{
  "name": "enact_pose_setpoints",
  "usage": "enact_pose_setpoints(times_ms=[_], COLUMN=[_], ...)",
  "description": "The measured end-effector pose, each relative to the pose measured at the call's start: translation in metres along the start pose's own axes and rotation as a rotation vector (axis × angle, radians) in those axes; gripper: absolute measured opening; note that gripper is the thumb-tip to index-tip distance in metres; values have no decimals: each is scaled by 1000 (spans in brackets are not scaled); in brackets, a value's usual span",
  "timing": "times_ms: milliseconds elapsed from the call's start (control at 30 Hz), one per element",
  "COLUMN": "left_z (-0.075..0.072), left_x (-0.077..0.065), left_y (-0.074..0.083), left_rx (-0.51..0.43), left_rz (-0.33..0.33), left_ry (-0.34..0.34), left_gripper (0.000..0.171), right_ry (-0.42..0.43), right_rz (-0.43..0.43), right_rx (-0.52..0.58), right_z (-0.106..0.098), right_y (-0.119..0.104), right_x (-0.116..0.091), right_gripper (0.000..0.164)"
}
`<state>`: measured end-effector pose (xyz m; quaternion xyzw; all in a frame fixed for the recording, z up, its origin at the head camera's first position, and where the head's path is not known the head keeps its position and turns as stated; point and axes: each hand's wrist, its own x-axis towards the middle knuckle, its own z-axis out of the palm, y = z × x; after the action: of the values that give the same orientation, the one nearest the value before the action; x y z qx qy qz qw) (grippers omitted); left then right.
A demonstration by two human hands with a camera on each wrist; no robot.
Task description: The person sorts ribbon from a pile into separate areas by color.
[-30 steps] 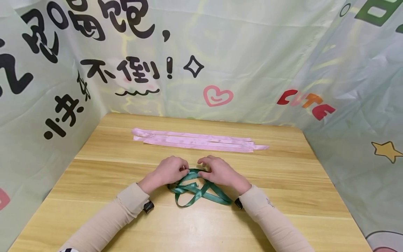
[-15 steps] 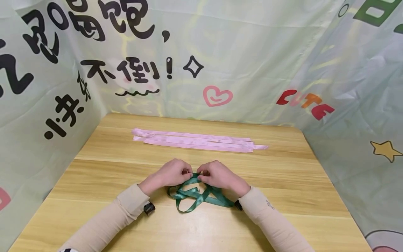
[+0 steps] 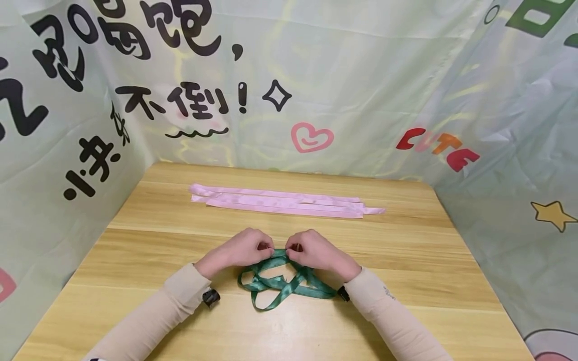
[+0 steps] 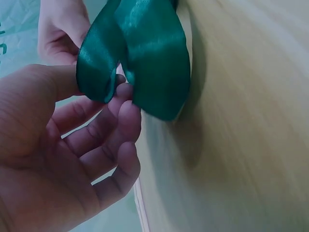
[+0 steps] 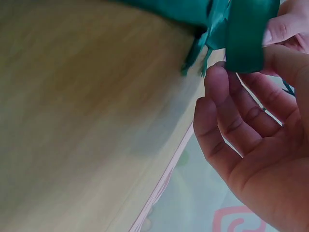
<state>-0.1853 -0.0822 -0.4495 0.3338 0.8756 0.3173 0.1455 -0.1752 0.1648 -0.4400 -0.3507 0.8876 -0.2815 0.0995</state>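
Note:
A green satin ribbon (image 3: 293,286) lies in loose, crossing loops in front of the person, its far edge lifted between both hands. The left hand (image 3: 244,248) pinches the ribbon between thumb and fingertips. Close beside it, the right hand (image 3: 316,250) pinches the same stretch, leaving a short span between them. In the left wrist view, wide green ribbon loops (image 4: 157,58) hang at the fingertips, and the other fingers curl loosely below. A flat fold of ribbon (image 5: 245,38) sits at the thumb and fingertips in the right wrist view, near frayed ribbon ends (image 5: 190,55).
Beyond the hands, a pink ribbon (image 3: 280,203) lies folded in long parallel strips across the wooden table (image 3: 289,336). A printed cloth (image 3: 361,75) stands round the back and both sides of the table.
The right hand has closed its fingers on the ribbon and come down slightly. Both hands drew together, then parted a little, with the ribbon's far edge now straighter between them.

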Motion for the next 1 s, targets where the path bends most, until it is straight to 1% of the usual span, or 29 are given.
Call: enact_pose_setpoints(times_ms=[167, 267, 433, 767, 867, 1000], left_z=[-6, -12, -21, -35, -39, -48], left_x=[-6, -10, -18, -30, -33, -37], left_y=[-6, -8, -11, -18, -21, -28], left_rx=[-6, -20, -16, 16, 26, 17], left_rz=[-24, -38, -37, -32, -30, -44], left_ry=[27, 24, 18, 15, 16, 25], left_gripper=[15, 16, 16, 15, 16, 16], right_ry=[22, 28, 33, 46, 58, 64], right_rz=[18, 20, 36, 119, 146, 177], right_rx=[44, 46, 52, 54, 56, 62], right_z=[-5, -9, -16, -30, -34, -38], right_y=[5, 8, 13, 18, 20, 25], right_x=[-3, -5, -10, -21, -25, -31], right_gripper=[13, 14, 16, 16, 16, 15])
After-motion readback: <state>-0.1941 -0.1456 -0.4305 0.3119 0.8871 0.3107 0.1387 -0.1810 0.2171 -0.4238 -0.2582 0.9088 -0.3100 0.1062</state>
